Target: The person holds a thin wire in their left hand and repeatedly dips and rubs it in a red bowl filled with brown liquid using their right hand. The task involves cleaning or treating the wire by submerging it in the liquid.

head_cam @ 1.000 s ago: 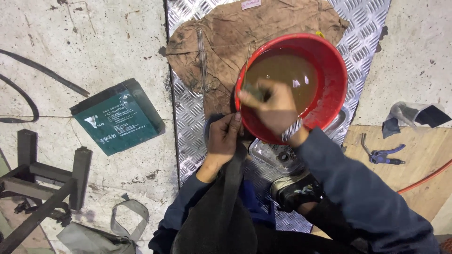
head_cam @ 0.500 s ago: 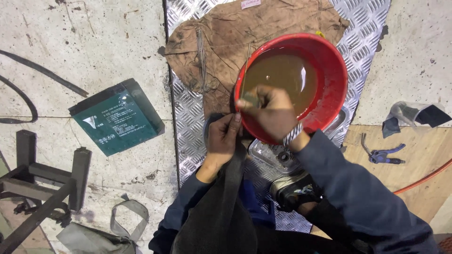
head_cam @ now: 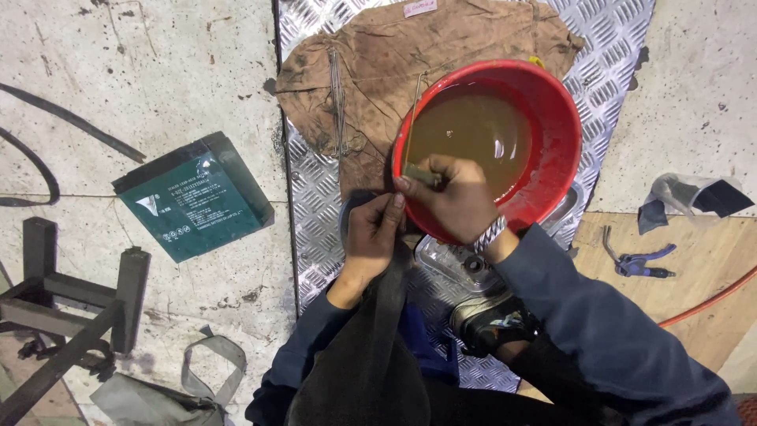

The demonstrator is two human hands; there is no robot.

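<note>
My right hand point(head_cam: 453, 201) grips a small olive-grey block point(head_cam: 423, 175) at the near rim of a red basin point(head_cam: 561, 150) filled with murky brown water. My left hand point(head_cam: 374, 233) pinches the edge of a black rubber tube point(head_cam: 377, 315) that hangs down over my lap, right beside the right hand. A metal watch band point(head_cam: 489, 235) circles my right wrist. A dirty brown cloth point(head_cam: 378, 71) with thin metal rods point(head_cam: 337, 99) on it lies beyond the hands on a ribbed metal plate point(head_cam: 315, 197).
A green battery block point(head_cam: 193, 197) lies on the concrete at the left. A dark metal stand point(head_cam: 71, 292) is at the lower left, grey straps point(head_cam: 197, 371) near it. Blue-handled pliers point(head_cam: 639, 260) and a clear bag point(head_cam: 694, 197) lie at the right.
My right hand has slid left along the basin rim toward the left hand; the two now meet at the tube's edge. The basin and cloth have not moved.
</note>
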